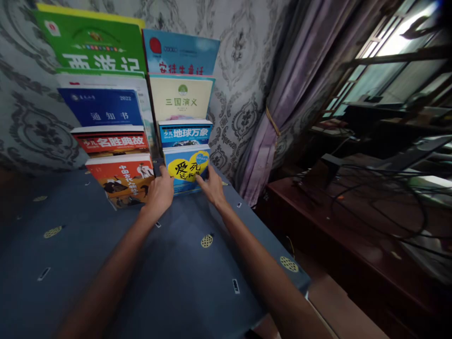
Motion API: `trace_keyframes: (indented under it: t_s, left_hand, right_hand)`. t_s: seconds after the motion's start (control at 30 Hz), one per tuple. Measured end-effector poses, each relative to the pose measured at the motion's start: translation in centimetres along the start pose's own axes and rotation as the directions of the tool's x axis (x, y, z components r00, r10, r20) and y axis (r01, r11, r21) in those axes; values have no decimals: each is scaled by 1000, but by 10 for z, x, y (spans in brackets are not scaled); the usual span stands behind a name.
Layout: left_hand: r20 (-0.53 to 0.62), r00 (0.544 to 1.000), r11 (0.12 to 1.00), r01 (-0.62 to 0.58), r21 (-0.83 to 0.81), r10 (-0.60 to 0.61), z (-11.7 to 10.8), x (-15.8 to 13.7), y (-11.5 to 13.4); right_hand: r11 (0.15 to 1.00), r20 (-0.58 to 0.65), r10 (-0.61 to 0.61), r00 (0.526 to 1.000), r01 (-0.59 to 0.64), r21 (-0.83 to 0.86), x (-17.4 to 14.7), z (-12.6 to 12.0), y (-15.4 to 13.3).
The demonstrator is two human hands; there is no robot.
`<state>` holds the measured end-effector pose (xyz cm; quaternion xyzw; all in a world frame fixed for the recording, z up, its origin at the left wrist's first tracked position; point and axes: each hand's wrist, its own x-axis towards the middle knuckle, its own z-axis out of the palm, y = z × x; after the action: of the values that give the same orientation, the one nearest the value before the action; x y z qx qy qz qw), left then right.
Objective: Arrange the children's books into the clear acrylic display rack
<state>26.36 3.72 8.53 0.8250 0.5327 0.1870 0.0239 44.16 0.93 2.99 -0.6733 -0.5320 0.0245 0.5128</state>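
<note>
A blue book with a yellow heart (183, 172) stands upright at the front of the right-hand column of books. My left hand (161, 189) grips its left edge, the thumb near the cover. On the opposite edge, my right hand (213, 187) has its thumb on the front and its fingers around the side. Directly behind it are a blue earth book (185, 134), a cream book (181, 99) and a tall light-blue book (183, 49). To the left of my left hand stands an orange-red book (122, 179), first in the other column.
Behind the orange book rise a red-banded book (113, 141), a dark blue folder (102, 106) and a green book (95, 42). A blue cloth with pineapples (187, 273) covers the table. Right of it are a purple curtain (282, 103) and a dark red desk (318, 226) with tangled cables (381, 174).
</note>
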Motion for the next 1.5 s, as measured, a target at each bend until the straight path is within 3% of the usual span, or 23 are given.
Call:
trace_keyframes:
  t_s: [0.6, 1.1, 1.33, 1.5]
  left_hand:
    - [34, 997, 997, -64, -32, 65, 5, 6, -7]
    - [57, 997, 995, -49, -82, 54, 0, 4, -5]
    - [89, 996, 991, -13, -133, 25, 2, -2, -7]
    - [93, 994, 977, -36, -210, 57, 7, -8, -11]
  right_hand:
    - [999, -157, 27, 987, -31, -19, -12, 15, 5]
    - [996, -145, 76, 987, -82, -37, -13, 12, -1]
    - [997, -144, -16, 989, 26, 69, -16, 17, 13]
    - [971, -144, 17, 989, 18, 238, -14, 19, 19]
